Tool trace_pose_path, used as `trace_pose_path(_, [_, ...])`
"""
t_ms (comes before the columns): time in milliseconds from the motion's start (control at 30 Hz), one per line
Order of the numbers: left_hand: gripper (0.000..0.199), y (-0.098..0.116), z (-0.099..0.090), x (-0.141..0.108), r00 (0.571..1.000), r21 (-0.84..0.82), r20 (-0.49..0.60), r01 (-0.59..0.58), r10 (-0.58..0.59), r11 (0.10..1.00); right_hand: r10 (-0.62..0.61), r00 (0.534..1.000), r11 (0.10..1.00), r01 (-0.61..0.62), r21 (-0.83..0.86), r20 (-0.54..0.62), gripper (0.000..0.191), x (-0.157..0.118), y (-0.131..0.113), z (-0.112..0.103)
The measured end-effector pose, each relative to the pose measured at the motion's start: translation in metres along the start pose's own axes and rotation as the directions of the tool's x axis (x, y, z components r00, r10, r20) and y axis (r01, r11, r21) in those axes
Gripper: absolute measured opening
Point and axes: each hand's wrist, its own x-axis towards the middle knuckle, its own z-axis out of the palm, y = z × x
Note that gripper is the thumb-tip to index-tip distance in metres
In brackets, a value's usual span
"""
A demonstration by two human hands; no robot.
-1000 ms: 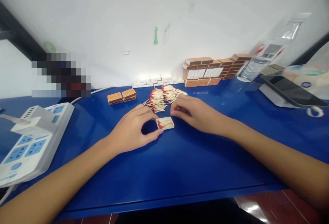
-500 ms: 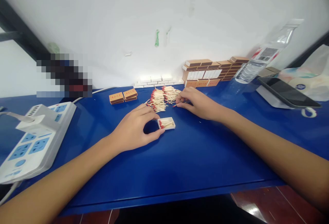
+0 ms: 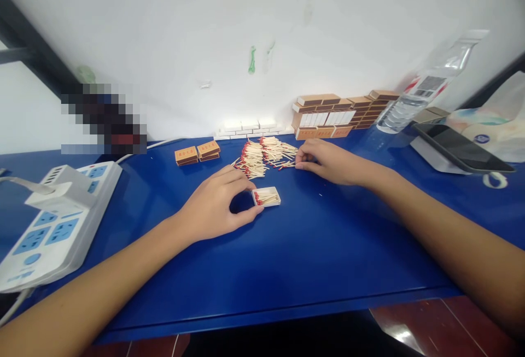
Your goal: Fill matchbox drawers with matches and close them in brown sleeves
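Note:
My left hand (image 3: 217, 202) steadies a small white matchbox tray (image 3: 272, 203) between thumb and fingertips. Several red-headed matches (image 3: 267, 199) lie in the tray. Beyond it, a loose heap of matches (image 3: 253, 157) is spread on the blue table (image 3: 262, 269). At the heap's right edge, my right hand (image 3: 324, 161) has thumb and fingers pinched on the plain end of a match (image 3: 287, 167), its red head pointing left. Whether more than one match is in the pinch I cannot tell.
Closed matchboxes (image 3: 186, 155) sit behind my left hand. White trays (image 3: 246, 129) and stacked matchboxes (image 3: 324, 119) line the wall. A water bottle (image 3: 400, 116) and a phone (image 3: 463, 146) on a box stand right; a power strip (image 3: 65, 226) lies left.
My right hand has shifted slightly right, and more matches at the heap's right edge now show. My left hand and the tray have stayed in place.

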Motion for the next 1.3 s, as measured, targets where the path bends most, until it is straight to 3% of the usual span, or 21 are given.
trace_pose_path(400, [0.023,-0.001,0.001,0.001,1.000,-0.007,-0.002,-0.010,0.010,1.000,-0.049,0.998,0.999,0.049,0.018,0.034,0.022,-0.006,-0.028,-0.002])
trace_pose_path(667, [0.023,-0.001,0.001,0.001,1.000,-0.004,-0.001,0.002,-0.002,1.000,-0.116,0.993,0.992,0.117,0.042,-0.033,0.020,-0.003,-0.030,0.007])
trace_pose_path(933, [0.024,0.000,0.000,0.001,1.000,-0.005,-0.001,-0.006,0.006,1.000,-0.049,0.999,0.998,0.049,0.050,-0.008,0.024,-0.001,-0.031,0.015])
trace_pose_path(1100, [0.025,-0.001,0.000,0.001,1.000,0.001,0.003,-0.008,0.008,1.000,-0.043,0.999,0.998,0.043,0.038,-0.009,0.026,-0.005,-0.030,0.009])
trace_pose_path(1300, [0.026,-0.003,0.001,-0.001,1.000,0.032,-0.016,-0.005,0.006,0.999,-0.081,0.997,0.990,0.081,0.112,-0.005,0.025,-0.013,-0.059,-0.002])
